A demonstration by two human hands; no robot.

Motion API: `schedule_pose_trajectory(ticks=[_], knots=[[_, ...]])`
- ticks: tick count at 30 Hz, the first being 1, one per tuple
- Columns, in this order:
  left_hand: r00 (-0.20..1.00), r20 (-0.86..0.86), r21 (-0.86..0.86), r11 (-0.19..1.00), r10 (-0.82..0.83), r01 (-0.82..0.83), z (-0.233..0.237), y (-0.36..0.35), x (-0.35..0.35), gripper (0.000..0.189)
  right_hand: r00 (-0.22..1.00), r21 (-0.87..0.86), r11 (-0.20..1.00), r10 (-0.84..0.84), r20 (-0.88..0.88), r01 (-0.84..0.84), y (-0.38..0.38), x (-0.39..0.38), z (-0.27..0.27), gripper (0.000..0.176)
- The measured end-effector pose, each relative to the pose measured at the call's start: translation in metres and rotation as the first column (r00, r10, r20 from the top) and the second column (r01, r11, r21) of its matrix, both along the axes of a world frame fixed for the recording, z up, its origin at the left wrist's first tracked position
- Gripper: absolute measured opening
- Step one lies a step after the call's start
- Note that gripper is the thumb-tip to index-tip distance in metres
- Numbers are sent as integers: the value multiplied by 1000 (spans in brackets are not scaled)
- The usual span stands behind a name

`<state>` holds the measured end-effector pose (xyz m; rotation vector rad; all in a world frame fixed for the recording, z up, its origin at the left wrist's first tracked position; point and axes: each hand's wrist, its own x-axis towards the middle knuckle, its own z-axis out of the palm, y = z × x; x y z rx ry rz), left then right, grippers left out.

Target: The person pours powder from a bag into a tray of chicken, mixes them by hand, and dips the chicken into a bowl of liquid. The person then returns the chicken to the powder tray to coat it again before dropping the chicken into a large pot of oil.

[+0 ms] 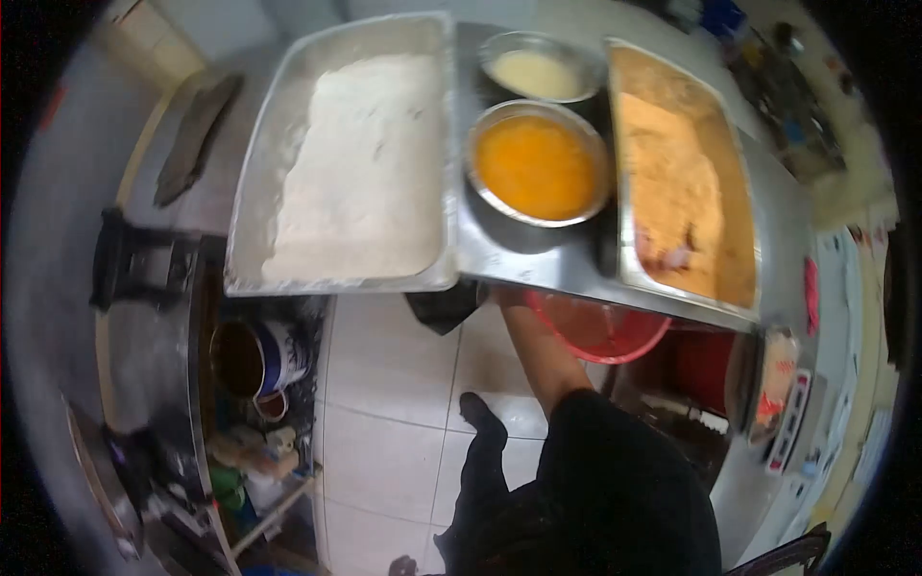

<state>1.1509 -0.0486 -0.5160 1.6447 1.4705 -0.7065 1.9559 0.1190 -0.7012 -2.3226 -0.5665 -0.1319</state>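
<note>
Head view: in a kitchen, reaching down past the near edge of a stainless-steel table [499,263] with a bare right forearm [540,355] below a short black sleeve [629,461]. Right hand out of sight under that edge, so impossible to tell whether open, closed or gripping. Left hand outside the picture, its state likewise impossible to tell. Just beside the forearm, partly beneath the table, a round red plastic basin [629,352], contact with it unclear. Along the tabletop, from the left: a large rectangular metal tray [341,286] of white powder [360,163]; a round metal bowl [602,173] of orange-yellow liquid [536,165], with a second metal bowl [588,69] of pale cream liquid [531,74] just behind it; and a deep rectangular metal pan [738,216] of orange crumbs [670,182], with reddish pieces [677,257] at the near end. Below, a dark-clad leg [483,451] on white floor tiles [379,374]. To the left, under a grey metal surface [139,360], a white-and-blue bucket [280,350] on its side or tilted, mouth toward the left.
</note>
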Motion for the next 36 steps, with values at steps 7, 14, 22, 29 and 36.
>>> schedule_pose_trajectory(ticks=[7, 14, 22, 29, 36], knots=[[713, 627, 393, 918, -314, 58, 122, 139, 375, 50, 528, 20, 608, 705, -474, -794, -221, -48, 284, 33], [118, 802, 554, 803, -585, 219, 286, 103, 733, 54, 859, 128, 907, 420, -293, -400, -291, 76, 498, 29], [803, 389, 506, 833, -452, 223, 202, 40, 968, 117, 908, -499, 858, -108, -404, -121, -261, 232, 431, 70], [803, 322, 385, 844, -501, 372, 130, 80, 1021, 71, 859, -642, 647, 41, -511, -412, -255, 310, 317, 61], [659, 354, 419, 743, -664, 523, 202, 74, 999, 50, 739, -209, 930, 91, -667, -304, -275, 269, 393, 48]])
